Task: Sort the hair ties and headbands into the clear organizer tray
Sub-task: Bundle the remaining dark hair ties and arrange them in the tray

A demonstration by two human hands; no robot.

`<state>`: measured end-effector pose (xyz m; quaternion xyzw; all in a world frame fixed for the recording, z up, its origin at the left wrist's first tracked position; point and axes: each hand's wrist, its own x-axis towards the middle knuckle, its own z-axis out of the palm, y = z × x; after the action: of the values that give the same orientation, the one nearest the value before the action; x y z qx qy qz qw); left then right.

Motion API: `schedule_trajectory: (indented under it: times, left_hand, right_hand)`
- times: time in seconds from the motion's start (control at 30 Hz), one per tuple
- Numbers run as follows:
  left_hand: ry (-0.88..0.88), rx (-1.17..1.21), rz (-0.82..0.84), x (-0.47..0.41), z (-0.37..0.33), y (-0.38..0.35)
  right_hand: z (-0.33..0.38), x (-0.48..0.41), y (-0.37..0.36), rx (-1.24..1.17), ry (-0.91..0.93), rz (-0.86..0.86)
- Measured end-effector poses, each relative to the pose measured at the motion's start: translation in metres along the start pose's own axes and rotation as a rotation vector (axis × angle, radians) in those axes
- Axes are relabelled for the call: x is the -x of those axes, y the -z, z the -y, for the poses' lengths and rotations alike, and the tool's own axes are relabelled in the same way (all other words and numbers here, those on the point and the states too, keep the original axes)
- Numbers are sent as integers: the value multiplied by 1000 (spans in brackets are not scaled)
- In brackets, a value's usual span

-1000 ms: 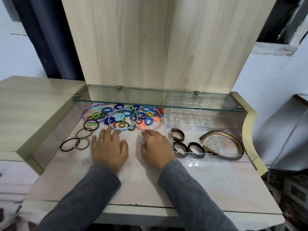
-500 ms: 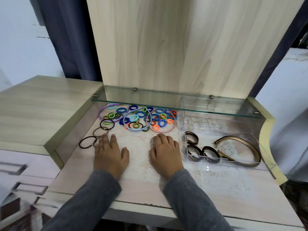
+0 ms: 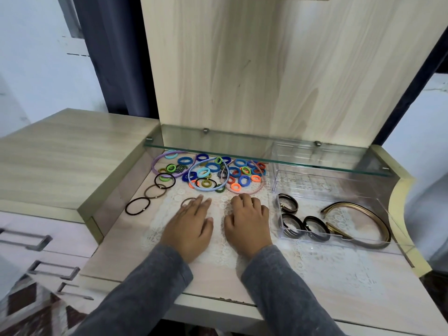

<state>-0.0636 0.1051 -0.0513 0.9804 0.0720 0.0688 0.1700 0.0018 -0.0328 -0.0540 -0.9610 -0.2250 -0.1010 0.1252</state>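
Hands (image 3: 189, 229) flat; hair ties (image 3: 213, 167) ahead, tray (image 3: 315, 202) right

Home: dressing table (image 3: 60, 154), drawers (image 3: 48, 241), curtain (image 3: 116, 57).

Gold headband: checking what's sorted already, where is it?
Head view, far right: the gold headband lies in the clear organizer tray, right of three dark rings.

Small coloured hair ties (image 3: 213, 167) lay heaped flat at twelve o'clock, ringed by three pastel headbands (image 3: 208, 189), with thin dark elastics (image 3: 144, 209) trailing toward nine. At three o'clock sat the clear organizer tray (image 3: 303, 187), holding a bronze headband (image 3: 385, 225) and three dark coiled bands (image 3: 295, 205).
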Motion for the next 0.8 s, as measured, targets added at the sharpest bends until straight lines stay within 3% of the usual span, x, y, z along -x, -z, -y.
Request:
schedule_trajectory:
  times: [0.23, 0.33, 0.5, 0.8]
  left_hand:
    - [101, -24, -356, 10, 50, 13]
    - [219, 25, -387, 14, 73, 23]
    - [285, 65, -397, 22, 88, 29]
    - [305, 161, -443, 18, 94, 23]
  right_hand:
    - [-2, -24, 5, -161, -83, -95]
    - [4, -46, 3, -233, -116, -152]
    - [19, -81, 3, -239, -80, -94]
    - [44, -110, 8, 62, -137, 134]
